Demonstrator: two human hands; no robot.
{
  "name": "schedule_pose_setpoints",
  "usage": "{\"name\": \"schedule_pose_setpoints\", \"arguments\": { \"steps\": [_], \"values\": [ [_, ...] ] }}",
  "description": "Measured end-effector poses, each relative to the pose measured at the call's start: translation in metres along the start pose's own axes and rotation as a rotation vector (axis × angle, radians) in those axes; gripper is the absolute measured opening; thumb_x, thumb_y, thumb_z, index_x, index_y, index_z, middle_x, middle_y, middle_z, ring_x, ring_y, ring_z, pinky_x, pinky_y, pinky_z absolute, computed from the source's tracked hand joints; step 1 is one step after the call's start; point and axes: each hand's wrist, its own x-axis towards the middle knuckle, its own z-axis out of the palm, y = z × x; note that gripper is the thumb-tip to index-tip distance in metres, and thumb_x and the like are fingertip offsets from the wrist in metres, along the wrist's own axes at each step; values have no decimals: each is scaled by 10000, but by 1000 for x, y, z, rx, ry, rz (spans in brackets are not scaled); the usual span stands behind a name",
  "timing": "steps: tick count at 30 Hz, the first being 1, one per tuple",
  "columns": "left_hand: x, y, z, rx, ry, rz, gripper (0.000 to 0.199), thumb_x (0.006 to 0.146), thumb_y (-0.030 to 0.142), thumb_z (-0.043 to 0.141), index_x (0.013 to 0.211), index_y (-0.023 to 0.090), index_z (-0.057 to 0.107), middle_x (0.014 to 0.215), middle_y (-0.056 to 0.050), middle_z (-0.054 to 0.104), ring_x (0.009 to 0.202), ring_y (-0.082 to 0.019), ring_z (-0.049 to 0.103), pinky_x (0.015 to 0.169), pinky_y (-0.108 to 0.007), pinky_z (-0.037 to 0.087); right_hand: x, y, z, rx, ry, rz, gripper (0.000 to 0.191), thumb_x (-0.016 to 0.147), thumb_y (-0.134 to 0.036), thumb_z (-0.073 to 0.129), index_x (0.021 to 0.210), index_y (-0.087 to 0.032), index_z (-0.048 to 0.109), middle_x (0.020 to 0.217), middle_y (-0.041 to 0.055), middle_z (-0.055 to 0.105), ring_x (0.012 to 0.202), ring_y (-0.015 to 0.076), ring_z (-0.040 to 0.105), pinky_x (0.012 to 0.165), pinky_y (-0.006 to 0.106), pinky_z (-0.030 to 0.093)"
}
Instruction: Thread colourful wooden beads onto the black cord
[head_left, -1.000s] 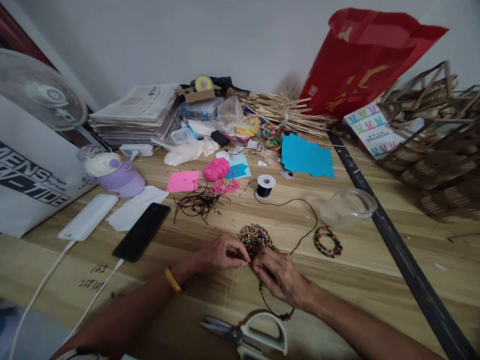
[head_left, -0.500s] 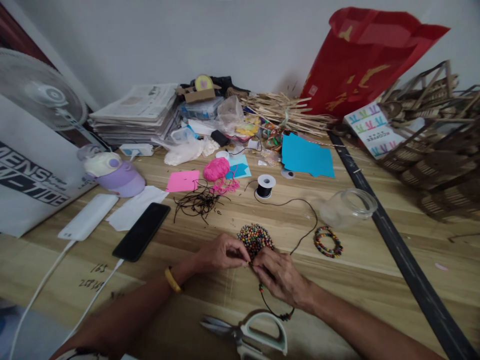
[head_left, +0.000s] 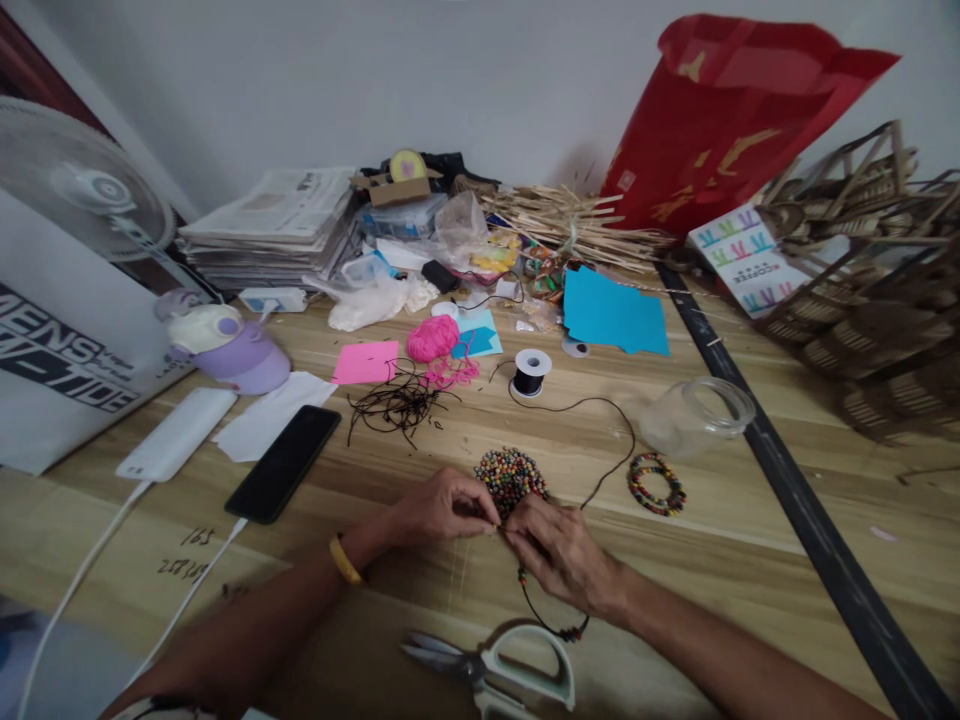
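Note:
My left hand [head_left: 448, 506] pinches a tiny bead at its fingertips, close to the fingers of my right hand [head_left: 561, 548]. My right hand is closed on a thin black cord; the exact grip is partly hidden by the fingers. Below the right hand hangs a loop of this black cord [head_left: 536, 606] with several beads strung on it. Just behind both hands lies a heap of small multicoloured beads [head_left: 511, 470]. The cord runs right and back to a white spool of black cord [head_left: 531, 376]. Two beaded bracelets [head_left: 657, 484] lie to the right.
White-handled scissors [head_left: 491, 665] lie at the front. A clear glass jar [head_left: 697, 418] stands at right, black cord scraps [head_left: 401, 402] and pink yarn [head_left: 433, 338] at back left. A phone [head_left: 283, 463] lies left. Newspapers [head_left: 270, 225] and a red bag [head_left: 735, 120] stand at the back.

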Motion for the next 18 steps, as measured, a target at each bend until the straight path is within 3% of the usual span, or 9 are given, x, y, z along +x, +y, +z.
{"name": "schedule_pose_setpoints", "arguments": {
  "steps": [18],
  "values": [
    [0, -1, 2, 2, -18, 18, 153, 748, 209, 647, 808, 91, 722, 769, -78, 708, 697, -132, 618, 644, -206, 457, 0, -1, 0, 35, 12, -22, 95, 948, -152, 431, 936, -175, 522, 811, 48, 592, 705, 151, 560, 592, 251, 412]
  ]
}}
